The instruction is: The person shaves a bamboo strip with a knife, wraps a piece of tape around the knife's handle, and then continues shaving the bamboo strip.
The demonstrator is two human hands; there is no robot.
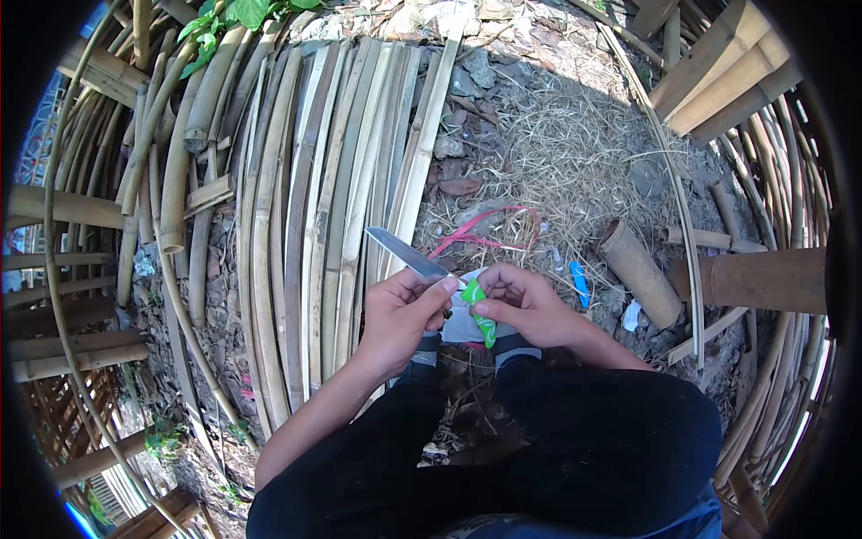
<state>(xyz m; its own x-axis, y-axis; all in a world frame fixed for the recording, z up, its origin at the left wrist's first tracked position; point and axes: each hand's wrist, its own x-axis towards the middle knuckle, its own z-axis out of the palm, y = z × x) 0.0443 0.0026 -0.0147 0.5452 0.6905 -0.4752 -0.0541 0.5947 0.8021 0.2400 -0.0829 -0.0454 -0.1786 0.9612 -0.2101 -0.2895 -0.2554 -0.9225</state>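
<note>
A knife (401,251) with a bare metal blade points up and to the left, its tip over the split bamboo strips. My left hand (400,319) is closed on it, with the thumb near the base of the blade; the handle is hidden. Closed around a small bright green piece with white markings, apparently a plastic wrapper (473,292), is my right hand (530,310). The two hands nearly meet in front of my knees, and the wrapper's upper end lies close to the left thumb.
Long split bamboo strips (310,198) lie side by side ahead and left. Pink plastic twine (476,225) lies beyond my hands. To the right are a blue object (579,284), a cut bamboo piece (642,274) and dry straw (575,162). Bamboo poles (763,280) stand around me.
</note>
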